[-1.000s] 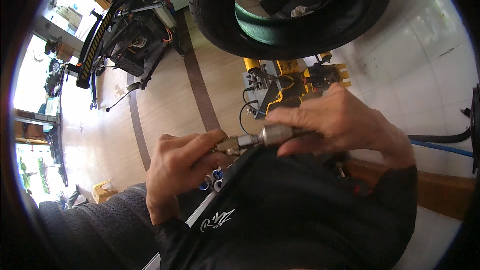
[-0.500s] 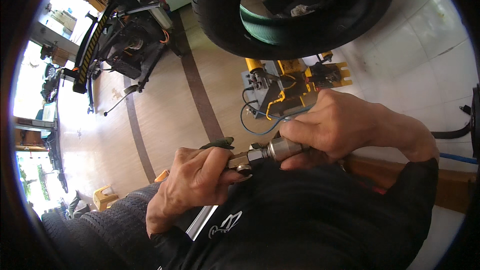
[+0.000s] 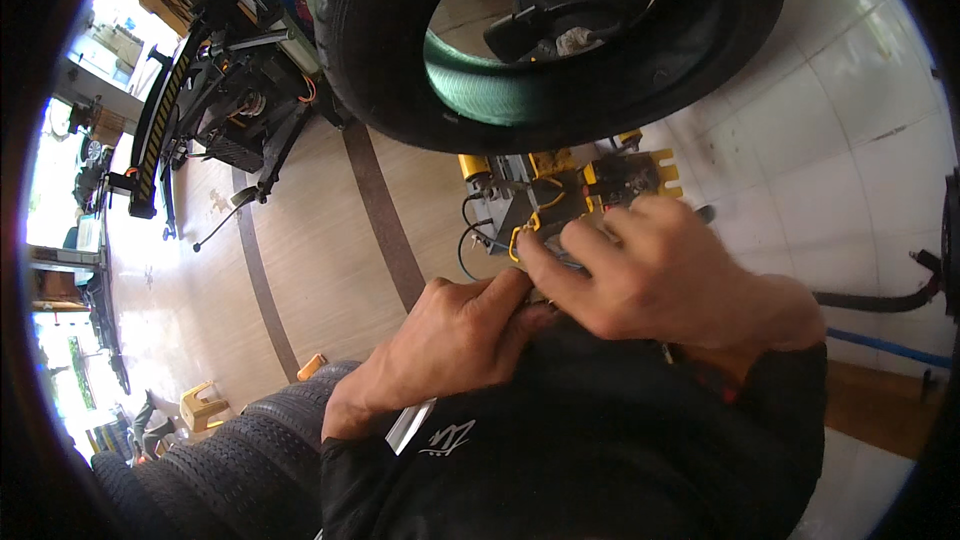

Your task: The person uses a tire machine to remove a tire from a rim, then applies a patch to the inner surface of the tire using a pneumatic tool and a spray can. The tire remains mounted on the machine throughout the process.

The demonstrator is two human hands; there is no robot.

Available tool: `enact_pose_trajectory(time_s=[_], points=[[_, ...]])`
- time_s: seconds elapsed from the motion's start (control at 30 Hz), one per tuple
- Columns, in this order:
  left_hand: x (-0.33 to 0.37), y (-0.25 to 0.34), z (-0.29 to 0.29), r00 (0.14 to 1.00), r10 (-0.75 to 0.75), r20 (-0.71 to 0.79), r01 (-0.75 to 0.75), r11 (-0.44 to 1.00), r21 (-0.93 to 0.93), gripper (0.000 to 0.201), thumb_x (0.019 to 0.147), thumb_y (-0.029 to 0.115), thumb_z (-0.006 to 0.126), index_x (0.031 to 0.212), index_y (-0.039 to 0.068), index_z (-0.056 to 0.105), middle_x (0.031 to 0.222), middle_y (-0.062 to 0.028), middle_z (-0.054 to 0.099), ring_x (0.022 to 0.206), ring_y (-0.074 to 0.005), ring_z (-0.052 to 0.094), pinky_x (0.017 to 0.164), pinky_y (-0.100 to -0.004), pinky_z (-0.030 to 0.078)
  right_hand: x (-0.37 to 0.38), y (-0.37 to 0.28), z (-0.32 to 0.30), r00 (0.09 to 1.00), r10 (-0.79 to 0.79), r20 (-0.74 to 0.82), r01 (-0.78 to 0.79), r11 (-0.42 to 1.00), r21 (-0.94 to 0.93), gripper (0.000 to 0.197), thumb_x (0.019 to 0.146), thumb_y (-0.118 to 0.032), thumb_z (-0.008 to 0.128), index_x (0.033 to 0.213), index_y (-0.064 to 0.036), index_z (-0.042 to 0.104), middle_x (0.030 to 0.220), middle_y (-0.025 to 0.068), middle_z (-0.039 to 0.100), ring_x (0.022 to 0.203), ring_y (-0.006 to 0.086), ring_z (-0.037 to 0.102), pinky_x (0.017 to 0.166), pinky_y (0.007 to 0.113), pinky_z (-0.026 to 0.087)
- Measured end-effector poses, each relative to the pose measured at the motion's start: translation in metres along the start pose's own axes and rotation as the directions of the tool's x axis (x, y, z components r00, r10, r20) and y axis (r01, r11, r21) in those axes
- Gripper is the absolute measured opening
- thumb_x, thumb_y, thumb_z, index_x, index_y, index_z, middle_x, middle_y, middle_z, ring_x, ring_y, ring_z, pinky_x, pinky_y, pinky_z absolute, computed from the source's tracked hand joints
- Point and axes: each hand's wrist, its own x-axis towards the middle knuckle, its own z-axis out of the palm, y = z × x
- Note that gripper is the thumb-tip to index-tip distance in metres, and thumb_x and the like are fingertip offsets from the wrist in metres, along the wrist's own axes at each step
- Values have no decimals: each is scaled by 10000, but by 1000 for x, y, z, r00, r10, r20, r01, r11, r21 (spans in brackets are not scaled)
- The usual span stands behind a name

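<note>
I can't read any words or numbers on my feed. The one lettering-like thing I get is a white mark (image 3: 452,435), script-style, on the front of the black shirt (image 3: 610,430); too skewed and small for me to make out. Closest to a sign: yellow-and-black striping (image 3: 155,125) along the curved bar on picture left. That's warning-type diagonals, no text I can resolve.
</note>
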Motion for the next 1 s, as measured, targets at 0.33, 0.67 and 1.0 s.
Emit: enact_pose_trajectory(time_s=[0.33, 0.67, 1.0], points=[[52, -60, 15, 963, 240, -125, -261, 705, -660, 826, 624, 492, 839, 1194, -43, 572, 965, -176, 658, 819, -290, 674, 724, -348, 531, -47, 101, -43, 946, 34, -324, -6, 996, 87, 170, 736, -145, 689, 833, -43, 594, 718, 41, 571, 517, 133, 536, 482, 273, 453], [143, -111, 95, 979, -202, -35, 148, 816, -558, 290, 772, 127, 780, 997, 13, 637, 863, -51, 653, 774, -137, 608, 713, -285, 503, -106, 177, -95, 559, 644, -522, -579, 754, 310, 225, 784, -35, 771, 976, 5, 660, 817, 39, 670, 734, 72, 603, 674, 217, 489], [298, -82, 88, 994, -68, -81, 59, 993, -104, 263, 782, 160, 643, 963, -29, 678, 770, -228, 664, 669, -284, 658, 664, -393, 501, -256, 229, -100, 59, 987, -150, -966, 94, 242, 282, 858, -280, 720, 779, -52, 574, 598, -29, 463, 506, 73, 398, 454, 235, 334]])
